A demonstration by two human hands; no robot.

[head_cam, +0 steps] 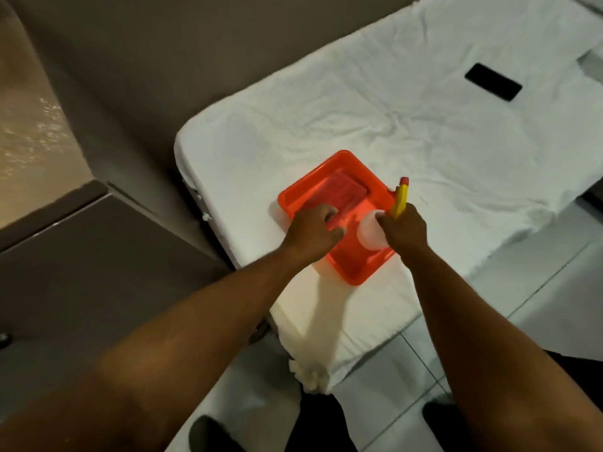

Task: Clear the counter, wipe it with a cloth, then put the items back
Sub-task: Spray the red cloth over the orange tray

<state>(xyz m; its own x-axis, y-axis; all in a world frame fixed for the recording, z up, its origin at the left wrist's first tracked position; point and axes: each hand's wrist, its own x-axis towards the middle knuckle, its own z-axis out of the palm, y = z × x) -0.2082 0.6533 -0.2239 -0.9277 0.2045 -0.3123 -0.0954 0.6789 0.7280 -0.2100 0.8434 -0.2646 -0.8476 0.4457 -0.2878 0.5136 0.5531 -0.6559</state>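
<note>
The orange tray (339, 203) sits on the white sheet (391, 132), likely parked there to free the counter, which is out of view. The left hand (313, 231) curls over the tray's near edge, steadying it. The right hand (403, 231) grips 2 things, a white cup (370, 234) and a yellow tool (400, 199), over the tray

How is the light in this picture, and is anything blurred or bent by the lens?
Head view: dim, warm light; the orange tray glows and tints the left hand; the right hand and white cup look soft; the wide lens bends the bed edges.
</note>
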